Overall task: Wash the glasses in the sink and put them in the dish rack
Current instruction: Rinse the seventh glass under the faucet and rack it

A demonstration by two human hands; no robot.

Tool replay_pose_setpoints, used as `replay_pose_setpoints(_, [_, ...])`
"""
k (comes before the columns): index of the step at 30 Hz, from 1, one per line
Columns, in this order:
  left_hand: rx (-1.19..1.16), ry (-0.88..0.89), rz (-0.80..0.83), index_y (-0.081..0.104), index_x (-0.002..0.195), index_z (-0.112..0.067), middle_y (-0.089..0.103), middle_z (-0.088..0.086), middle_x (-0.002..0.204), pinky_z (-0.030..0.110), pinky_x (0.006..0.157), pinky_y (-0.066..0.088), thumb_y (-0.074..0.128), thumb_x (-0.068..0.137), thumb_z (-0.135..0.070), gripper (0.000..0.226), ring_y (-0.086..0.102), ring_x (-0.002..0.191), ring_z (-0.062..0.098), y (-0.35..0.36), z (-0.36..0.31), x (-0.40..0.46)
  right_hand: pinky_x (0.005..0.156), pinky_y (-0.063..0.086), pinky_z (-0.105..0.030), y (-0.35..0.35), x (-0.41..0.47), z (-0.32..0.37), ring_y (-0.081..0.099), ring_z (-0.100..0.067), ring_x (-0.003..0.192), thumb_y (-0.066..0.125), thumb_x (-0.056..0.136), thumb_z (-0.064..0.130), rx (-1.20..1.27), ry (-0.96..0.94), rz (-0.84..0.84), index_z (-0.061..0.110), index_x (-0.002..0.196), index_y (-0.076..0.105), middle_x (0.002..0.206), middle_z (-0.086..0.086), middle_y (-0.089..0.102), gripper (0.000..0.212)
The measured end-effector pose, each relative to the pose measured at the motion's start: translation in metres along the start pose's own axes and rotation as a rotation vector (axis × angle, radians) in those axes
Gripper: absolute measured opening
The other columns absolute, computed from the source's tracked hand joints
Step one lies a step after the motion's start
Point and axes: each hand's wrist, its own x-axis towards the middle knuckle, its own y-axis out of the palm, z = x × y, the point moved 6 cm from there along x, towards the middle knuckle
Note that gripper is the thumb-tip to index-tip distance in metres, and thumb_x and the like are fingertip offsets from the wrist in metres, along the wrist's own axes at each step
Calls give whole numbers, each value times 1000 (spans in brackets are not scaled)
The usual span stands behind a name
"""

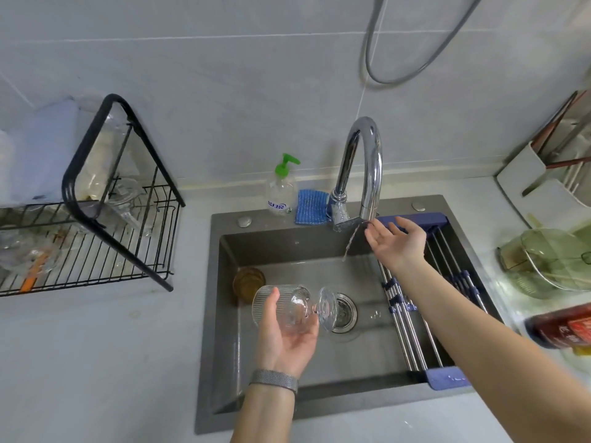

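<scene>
We are holding a clear ribbed stemmed glass (289, 310) on its side over the grey sink (224, 346), its foot pointing toward the drain (343, 313). Our left hand (283, 334) is cupping the bowl from beneath, thumb curled over the ribbed wall and fingers wrapping the far side. A metal mesh band (274, 379) is sitting on that wrist. Just beyond the left thumb, an amber glass (248, 282) is standing upright in the sink's back left corner.

Our right hand (395, 241) is reaching toward the spout of the chrome faucet (364, 174), palm up, fingers spread and relaxed, gripping nothing; the fingertips are right at the spout, where a thin stream of water (350, 243) is running down. Under that forearm a roll-up drying mat of steel rods (412, 327) is lying across the sink's right side.

Behind the faucet base, a soap bottle with a green pump (281, 187) and a blue cloth (311, 207) are resting on the sink's back ledge. Well to the left of the left hand, a black wire dish rack (96, 244) is holding several clear glass pieces.
</scene>
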Motion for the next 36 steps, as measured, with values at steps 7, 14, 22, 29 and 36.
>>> replay_pose_setpoints(7, [38, -41, -16, 57, 108, -2, 63, 21, 112, 41, 99, 48, 78, 72, -39, 56, 59, 115, 33, 5, 14, 1, 86, 55, -44, -12, -91, -48, 62, -20, 99, 66, 88, 29, -870, 83, 221, 25, 125, 55, 126, -5, 57, 39])
replay_pose_setpoints(14, [266, -49, 264, 69, 98, -3, 70, 17, 96, 35, 68, 60, 61, 82, -49, 49, 70, 82, 27, 38, 47, -15, 68, 37, -13, 12, -156, -54, 49, 0, 78, 75, 75, 44, -1520, -784, 373, 35, 89, 49, 84, 14, 49, 30])
replay_pose_setpoints(22, [690, 147, -29, 48, 125, -13, 53, 12, 136, 42, 99, 44, 52, 97, -35, 36, 54, 119, 26, 9, 3, -28, 61, 36, -20, 50, -154, -8, 45, -3, 65, 73, 82, 15, -1697, -1061, 346, 25, 80, 48, 72, 14, 44, 27])
replay_pose_setpoints(29, [601, 240, -100, 56, 110, -8, 58, 10, 110, 33, 73, 48, 52, 97, -15, 16, 58, 97, 24, -22, -23, -44, 57, 32, -25, 48, -144, -26, 44, -12, 61, 67, 80, 7, -1933, -1023, 378, 13, 80, 54, 75, 4, 45, 15])
replay_pose_setpoints(36, [1339, 810, 20, 52, 122, -29, 53, -14, 124, 15, 92, 43, 79, 80, -22, 51, 52, 115, 4, -23, -42, -70, 60, 36, -23, 70, -157, -58, 55, -20, 74, 65, 82, 14, -2054, -870, 554, 26, 83, 53, 83, 6, 52, 17])
